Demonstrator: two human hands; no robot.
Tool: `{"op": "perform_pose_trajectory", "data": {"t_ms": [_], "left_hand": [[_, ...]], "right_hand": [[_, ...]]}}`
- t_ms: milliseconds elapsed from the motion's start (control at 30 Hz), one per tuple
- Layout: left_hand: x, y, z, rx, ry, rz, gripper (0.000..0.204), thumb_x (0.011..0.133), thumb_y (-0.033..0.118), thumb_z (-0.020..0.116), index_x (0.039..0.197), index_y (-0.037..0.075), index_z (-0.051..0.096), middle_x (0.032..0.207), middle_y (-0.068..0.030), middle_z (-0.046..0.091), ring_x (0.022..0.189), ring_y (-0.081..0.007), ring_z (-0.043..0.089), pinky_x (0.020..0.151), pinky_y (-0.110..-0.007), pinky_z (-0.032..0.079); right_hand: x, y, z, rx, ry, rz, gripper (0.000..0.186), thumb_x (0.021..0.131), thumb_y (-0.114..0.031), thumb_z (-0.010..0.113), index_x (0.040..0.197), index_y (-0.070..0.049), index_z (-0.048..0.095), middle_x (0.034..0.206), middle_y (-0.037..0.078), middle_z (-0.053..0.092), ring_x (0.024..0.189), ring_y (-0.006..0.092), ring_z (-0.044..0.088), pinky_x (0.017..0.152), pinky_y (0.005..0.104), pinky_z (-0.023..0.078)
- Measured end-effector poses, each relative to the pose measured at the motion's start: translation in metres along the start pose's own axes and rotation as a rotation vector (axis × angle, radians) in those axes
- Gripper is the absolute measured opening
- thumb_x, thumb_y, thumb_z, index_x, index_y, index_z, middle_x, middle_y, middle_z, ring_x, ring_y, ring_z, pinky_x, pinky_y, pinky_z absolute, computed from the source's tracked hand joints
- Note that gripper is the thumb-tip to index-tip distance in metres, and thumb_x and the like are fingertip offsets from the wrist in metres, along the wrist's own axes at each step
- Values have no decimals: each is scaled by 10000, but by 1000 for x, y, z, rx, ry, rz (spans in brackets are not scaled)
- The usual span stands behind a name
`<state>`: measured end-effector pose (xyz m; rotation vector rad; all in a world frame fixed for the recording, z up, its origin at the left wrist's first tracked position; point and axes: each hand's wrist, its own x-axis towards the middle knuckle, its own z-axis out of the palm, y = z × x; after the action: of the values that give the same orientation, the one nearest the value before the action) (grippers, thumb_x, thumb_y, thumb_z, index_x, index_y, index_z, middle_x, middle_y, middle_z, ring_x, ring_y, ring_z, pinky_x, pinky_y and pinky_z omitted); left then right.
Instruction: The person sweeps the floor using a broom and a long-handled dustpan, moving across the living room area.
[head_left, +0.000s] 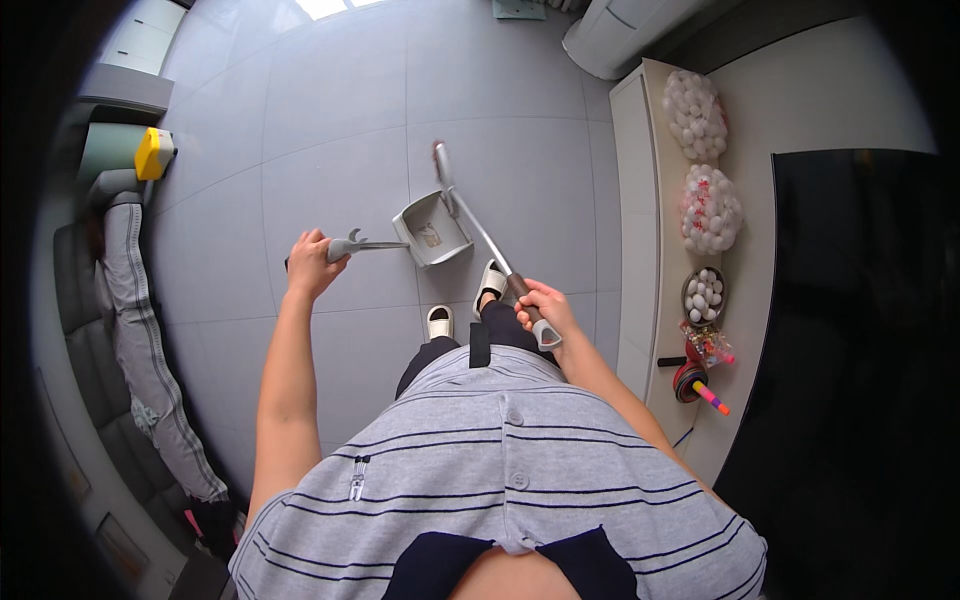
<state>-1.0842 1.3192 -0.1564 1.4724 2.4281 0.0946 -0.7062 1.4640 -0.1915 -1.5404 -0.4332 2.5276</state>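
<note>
Where the dustpan (451, 238) gapes, something shows — perhaps debris (430, 235).

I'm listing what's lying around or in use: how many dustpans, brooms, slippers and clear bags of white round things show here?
Dustpan: 1
Broom: 1
Slippers: 2
Clear bags of white round things: 2
Total: 6
</note>
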Motion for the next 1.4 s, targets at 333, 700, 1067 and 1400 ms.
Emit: {"op": "perform_pose_trajectory", "data": {"t_ms": [333, 700, 1067, 1400], "left_hand": [[-33, -35, 21, 7, -16, -367, 141, 628, 179, 638, 746, 104, 649, 840, -31, 543, 860, -237, 504, 741, -383, 437], [-26, -98, 15, 108, 170, -550, 123, 622, 162, 620, 738, 124, 634, 851, -8, 539, 861, -229, 510, 718, -376, 440], [44, -174, -2, 74, 12, -514, 151, 642, 156, 622, 784, 114, 650, 893, -34, 557, 907, -256, 513, 755, -394, 439], [55, -173, -10, 97, 75, -415, 94, 634, 151, 613, 717, 109, 621, 870, -23, 552, 884, -239, 510, 723, -378, 422]], "right_hand": [[66, -115, -88, -433, 368, -265, 717, 721, 37, 499, 1381, -11, 222, 612, 87, 532, 435, 144, 506, 362, 281, 399], [160, -150, -40, -264, 454, -130, 62, 732, -52, 524, 710, -13, 482, 556, 76, 502, 447, 175, 526, 388, 285, 426], [150, -44, 125, -781, 215, -41, 566, 703, 30, 535, 1257, 27, 423, 655, 96, 558, 430, 150, 522, 381, 285, 425], [87, -74, 149, -540, -13, 93, 631, 688, 30, 539, 1298, 22, 380, 652, 118, 572, 420, 173, 524, 372, 288, 418]]}}
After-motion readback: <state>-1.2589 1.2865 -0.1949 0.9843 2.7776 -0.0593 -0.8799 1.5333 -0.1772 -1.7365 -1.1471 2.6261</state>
